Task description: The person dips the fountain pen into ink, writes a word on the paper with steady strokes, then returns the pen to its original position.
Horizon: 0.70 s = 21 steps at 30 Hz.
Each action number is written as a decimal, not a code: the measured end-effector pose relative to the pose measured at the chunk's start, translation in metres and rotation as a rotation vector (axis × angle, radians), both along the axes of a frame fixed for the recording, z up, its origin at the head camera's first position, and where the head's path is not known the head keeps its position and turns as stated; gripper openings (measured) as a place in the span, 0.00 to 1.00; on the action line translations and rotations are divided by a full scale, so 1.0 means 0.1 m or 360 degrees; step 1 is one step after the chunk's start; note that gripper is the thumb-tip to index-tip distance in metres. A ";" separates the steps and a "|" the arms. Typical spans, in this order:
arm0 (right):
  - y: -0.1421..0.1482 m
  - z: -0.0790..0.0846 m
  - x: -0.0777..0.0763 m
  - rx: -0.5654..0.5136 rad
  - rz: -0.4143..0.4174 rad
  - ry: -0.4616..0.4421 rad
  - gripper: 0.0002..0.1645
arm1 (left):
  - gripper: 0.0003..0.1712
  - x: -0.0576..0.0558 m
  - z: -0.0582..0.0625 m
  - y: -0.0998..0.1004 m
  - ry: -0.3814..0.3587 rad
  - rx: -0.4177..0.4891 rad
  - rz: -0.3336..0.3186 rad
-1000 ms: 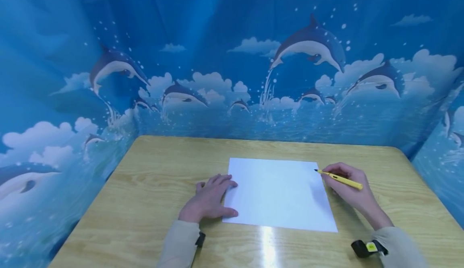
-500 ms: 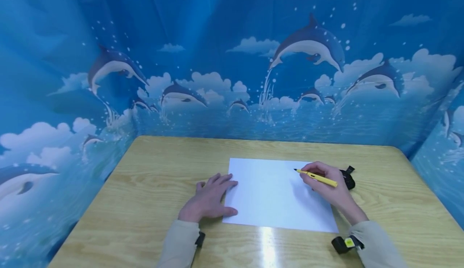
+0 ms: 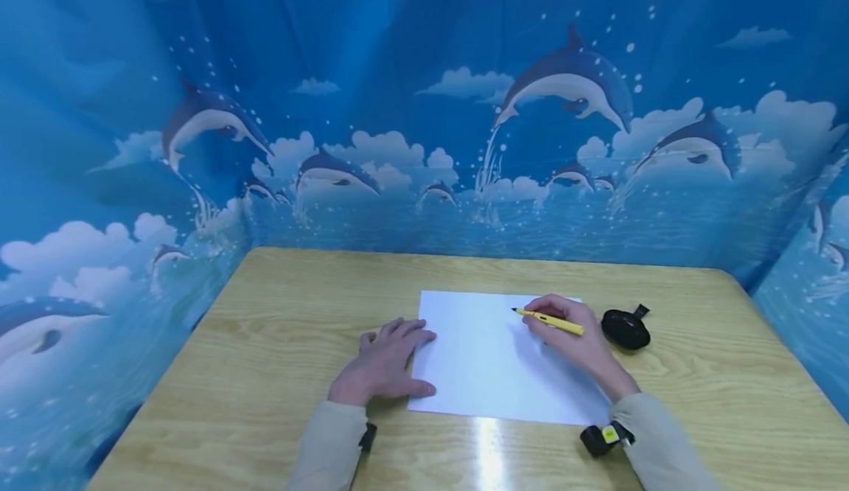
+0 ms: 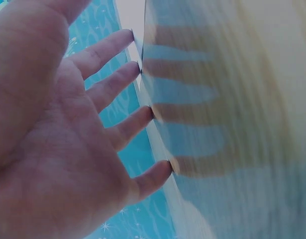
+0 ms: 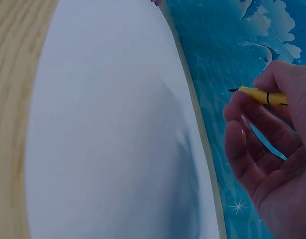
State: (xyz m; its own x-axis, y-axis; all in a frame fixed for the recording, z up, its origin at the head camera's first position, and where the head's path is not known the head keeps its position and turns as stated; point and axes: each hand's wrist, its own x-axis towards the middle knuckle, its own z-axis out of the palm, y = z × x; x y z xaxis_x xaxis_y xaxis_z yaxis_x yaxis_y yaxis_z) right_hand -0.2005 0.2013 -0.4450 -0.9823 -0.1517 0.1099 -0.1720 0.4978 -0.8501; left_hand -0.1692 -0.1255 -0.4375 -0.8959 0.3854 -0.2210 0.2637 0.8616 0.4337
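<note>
1. Pen (image 3: pixel 565 325), yellow with a dark nib, has travelled leftward over the last second, from the right edge of the white paper (image 3: pixel 467 351) to above its upper middle.
2. Right hand (image 3: pixel 575 340) pinches the pen between thumb and fingers; in the right wrist view the remaining fingers curl loosely below it. The nib looks raised clear of the sheet, its shadow falling apart from it.
3. Left hand (image 3: pixel 386 366) has kept its place, grasping nothing, fingers spread, thumb and forefinger tips over the paper's left edge; I judge that it steadies the sheet.
4. A rounded black object (image 3: pixel 626 331) with a small tab, just right of the paper, has come into view as the right hand moved off it; what it is, I cannot tell.
5. For the work in hand, the nib now seems well placed over the page, though no mark shows on it.
6. Textures: the paper is smooth, flat and matte; the tabletop (image 3: pixel 285 329) is pale, wood-grained and glossy enough to mirror the left fingers; the dolphin-printed backdrop (image 3: pixel 398 56) hangs in soft creases. The pen's barrel is slim and straight.
</note>
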 end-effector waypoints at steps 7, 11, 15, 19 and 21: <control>-0.14 -0.05 -0.09 -0.0054 0.0050 -0.0061 0.12 | 0.46 0.00 0.00 0.00 0.0006 0.0007 0.0004; -0.23 -0.09 -0.14 -0.0067 0.0052 -0.0099 0.10 | 0.47 -0.01 -0.01 -0.01 0.0010 0.0007 0.0010; -0.31 -0.11 -0.17 -0.0078 0.0069 -0.0117 0.10 | 0.46 -0.02 -0.01 -0.02 0.0005 0.0002 0.0012; -0.39 -0.11 -0.20 -0.0091 0.0099 -0.0105 0.08 | 0.46 -0.03 -0.01 -0.01 -0.0002 -0.0020 0.0017; -0.43 -0.12 -0.21 -0.0090 0.0114 -0.0102 0.08 | 0.47 -0.03 0.00 -0.01 -0.0005 -0.0032 0.0019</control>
